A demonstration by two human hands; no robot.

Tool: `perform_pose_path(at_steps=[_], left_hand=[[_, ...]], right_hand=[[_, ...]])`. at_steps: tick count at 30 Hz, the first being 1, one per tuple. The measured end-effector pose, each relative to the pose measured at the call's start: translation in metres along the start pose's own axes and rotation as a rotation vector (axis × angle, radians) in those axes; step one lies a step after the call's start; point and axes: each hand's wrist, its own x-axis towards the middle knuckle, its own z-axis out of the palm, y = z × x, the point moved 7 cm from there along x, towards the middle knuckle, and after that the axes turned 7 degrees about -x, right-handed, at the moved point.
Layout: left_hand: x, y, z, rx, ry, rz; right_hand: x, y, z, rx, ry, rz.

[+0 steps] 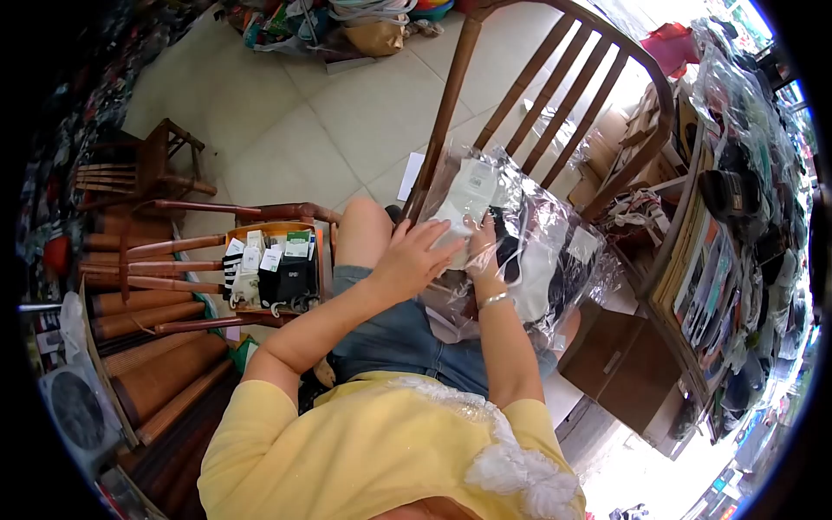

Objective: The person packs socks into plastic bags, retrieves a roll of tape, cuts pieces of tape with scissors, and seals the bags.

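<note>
On the chair in front of me lies a clear plastic bag (576, 282) holding white and dark folded socks. A pair of white socks (475, 182) with a printed label is at its left end. My left hand (423, 251) rests across these white socks with its fingers stretched out. Close beside it, my right hand (482, 247), wearing a bracelet (495, 300), has its fingers bent on the lower edge of the same socks. Glare on the plastic partly hides the right fingertips. To my left, an orange-edged box (322, 251) holds several labelled socks (270, 260) in black and white.
The wooden chair (472, 52) under the bag has a tall slatted back. The box rests on another wooden chair (295, 211). A small chair (165, 156) stands farther left. A cardboard box (620, 364) and crowded shelves (667, 251) line the right. Bags (373, 35) lie on the tiled floor.
</note>
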Motion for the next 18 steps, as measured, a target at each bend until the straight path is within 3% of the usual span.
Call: perform_pose_path(at_steps=[2, 3, 5, 6, 8, 9, 10, 11, 13, 14, 15, 18], left_hand=[[-0.012, -0.026, 0.007, -0.012, 0.043, -0.065], [-0.015, -0.029, 0.010, -0.016, 0.043, -0.074], [-0.026, -0.045, 0.006, -0.163, 0.193, -0.253], [-0.030, -0.048, 0.012, -0.164, 0.194, -0.260], [-0.051, -0.080, 0.042, -0.627, 0.198, -0.655], [-0.054, -0.085, 0.049, -0.629, 0.199, -0.657], [-0.056, -0.088, 0.053, -0.664, 0.229, -0.611], [-0.057, -0.089, 0.052, -0.698, 0.259, -0.567], [-0.062, -0.092, 0.051, -0.666, 0.289, -0.545], [-0.061, -0.093, 0.047, -0.637, 0.317, -0.518], [-0.060, -0.092, 0.045, -0.637, 0.320, -0.517], [-0.065, -0.089, 0.047, -0.657, 0.248, -0.639]], right_hand=[[-0.005, 0.006, -0.011, -0.289, 0.159, -0.108], [-0.016, 0.002, -0.009, -0.294, 0.156, -0.100], [-0.036, -0.020, 0.004, -0.600, 0.115, -0.193], [-0.041, -0.029, 0.011, -0.524, 0.112, -0.038], [-0.033, -0.023, 0.010, -0.433, 0.138, -0.120], [-0.028, -0.020, 0.005, -0.341, 0.166, -0.205], [-0.023, -0.022, 0.003, -0.592, 0.205, -0.377], [-0.024, -0.026, 0.002, -0.593, 0.203, -0.375], [-0.029, -0.041, 0.020, -1.199, 0.108, -0.561], [-0.037, -0.059, 0.031, -0.983, 0.221, -0.367], [-0.033, -0.061, 0.029, -0.984, 0.219, -0.370], [-0.017, -0.066, 0.014, -1.347, 0.401, -0.435]])
